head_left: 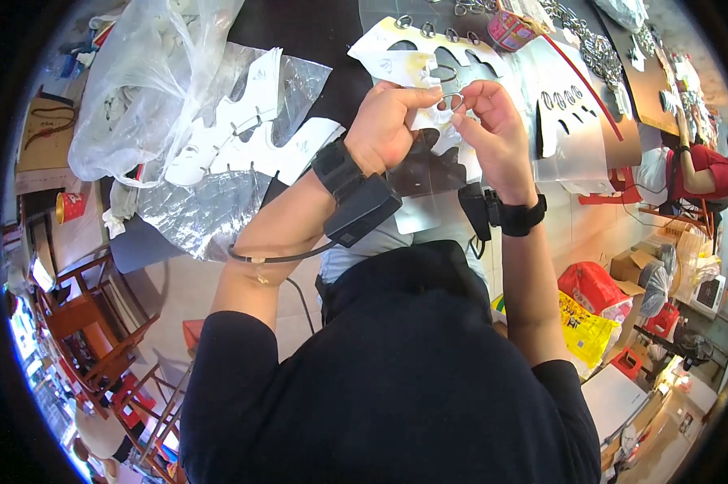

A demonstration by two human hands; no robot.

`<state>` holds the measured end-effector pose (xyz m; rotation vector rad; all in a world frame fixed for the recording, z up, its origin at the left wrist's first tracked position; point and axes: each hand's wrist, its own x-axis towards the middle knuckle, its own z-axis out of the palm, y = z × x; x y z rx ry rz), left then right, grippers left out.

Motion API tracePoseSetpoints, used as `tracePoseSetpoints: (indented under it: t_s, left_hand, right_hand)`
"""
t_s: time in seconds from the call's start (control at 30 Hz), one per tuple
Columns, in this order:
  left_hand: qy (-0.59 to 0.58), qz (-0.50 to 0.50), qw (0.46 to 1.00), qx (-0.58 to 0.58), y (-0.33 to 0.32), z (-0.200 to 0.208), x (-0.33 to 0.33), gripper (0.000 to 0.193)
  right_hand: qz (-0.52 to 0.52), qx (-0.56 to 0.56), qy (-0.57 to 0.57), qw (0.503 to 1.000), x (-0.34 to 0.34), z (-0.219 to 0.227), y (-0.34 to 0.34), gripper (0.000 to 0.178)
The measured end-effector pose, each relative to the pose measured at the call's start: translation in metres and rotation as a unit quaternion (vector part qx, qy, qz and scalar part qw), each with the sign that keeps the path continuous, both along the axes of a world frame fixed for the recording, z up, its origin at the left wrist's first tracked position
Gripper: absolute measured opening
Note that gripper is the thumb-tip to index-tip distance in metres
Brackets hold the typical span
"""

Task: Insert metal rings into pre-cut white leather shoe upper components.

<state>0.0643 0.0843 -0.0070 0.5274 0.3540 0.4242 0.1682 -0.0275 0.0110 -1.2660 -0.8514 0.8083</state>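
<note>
Over the table, my left hand [384,125] is closed, thumb and fingers pinching the edge of a white cut piece [431,119]. My right hand [497,133] pinches a silver metal ring [453,102] between thumb and fingertips, right beside the left thumb. The ring meets the white piece; whether it passes through it cannot be made out. Just beyond my hands lies another white piece [396,66] with yellowish patches. Small metal rings [428,30] sit in a row along its far edge.
White cut pieces [255,85] lie on clear plastic sheeting at left, beside a big plastic bag [150,81]. At the far right are a red patterned tub [511,31], a red stick [586,85], heaped metal rings [598,52] and a dark piece with rings. A person [703,169] works further right.
</note>
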Motion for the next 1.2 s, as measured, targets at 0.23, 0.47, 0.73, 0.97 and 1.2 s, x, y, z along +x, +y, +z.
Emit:
tracePoseSetpoints:
  t_s: [0.23,0.47,0.73,0.97,1.2]
  left_hand:
    - [-0.011,0.021,1.000,-0.016,-0.0022,0.0054,0.0002,0.025]
    - [-0.004,0.020,1.000,-0.003,-0.0031,0.0038,-0.0003,0.024]
    - [0.013,-0.003,0.999,0.030,-0.0030,0.0062,-0.0022,0.023]
    - [-0.004,0.005,1.000,0.026,-0.0025,0.0017,-0.0004,0.024]
    - [-0.009,0.007,1.000,0.026,-0.0005,-0.0018,0.0011,0.022]
  right_hand:
    - [-0.007,-0.003,-0.002,1.000,-0.0004,-0.0003,-0.0007,0.030]
    - [-0.012,-0.010,-0.010,1.000,-0.0008,0.0011,-0.0005,0.029]
    - [-0.011,-0.028,-0.015,0.999,0.0015,-0.0003,-0.0005,0.029]
    - [-0.014,-0.038,-0.033,0.999,0.0010,0.0017,0.0000,0.028]
    - [-0.009,-0.033,-0.029,0.999,0.0029,-0.0014,0.0013,0.027]
